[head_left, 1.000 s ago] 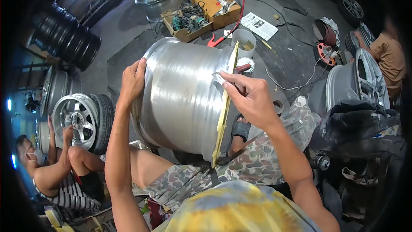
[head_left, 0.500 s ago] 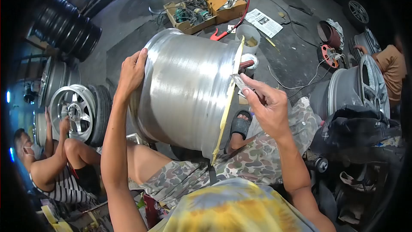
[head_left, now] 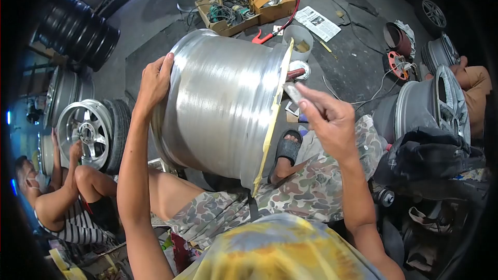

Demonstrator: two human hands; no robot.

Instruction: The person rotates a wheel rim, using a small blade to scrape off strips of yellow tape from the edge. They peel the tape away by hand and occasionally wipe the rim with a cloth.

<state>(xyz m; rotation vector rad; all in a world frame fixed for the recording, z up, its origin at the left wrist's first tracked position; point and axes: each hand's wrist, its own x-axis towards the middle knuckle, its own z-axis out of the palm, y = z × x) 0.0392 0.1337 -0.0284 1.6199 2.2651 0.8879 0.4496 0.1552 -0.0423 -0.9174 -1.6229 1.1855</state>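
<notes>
A bare metal wheel rim (head_left: 220,106) lies on its side across my lap, with yellow masking tape (head_left: 272,135) along its right edge. My left hand (head_left: 155,80) grips the rim's far left edge, fingers bent over the lip. Between the thumb and fingers of my right hand (head_left: 331,119) is a small flat grey piece (head_left: 293,92), pinched just right of the taped edge. A dark reddish handle (head_left: 295,73) shows behind the tape, by a round white lid (head_left: 302,67).
Past the rim stand a clear bucket (head_left: 305,46), a red air gun (head_left: 263,38) and boxes of cords and tools (head_left: 228,25). A newspaper (head_left: 317,23) lies on the floor. People sit at left (head_left: 57,197) and right (head_left: 474,85), near other wheels.
My right hand has drawn slightly right, away from the taped edge, still pinching the grey piece. My left hand keeps its grip on the rim. The whole view has shifted slightly.
</notes>
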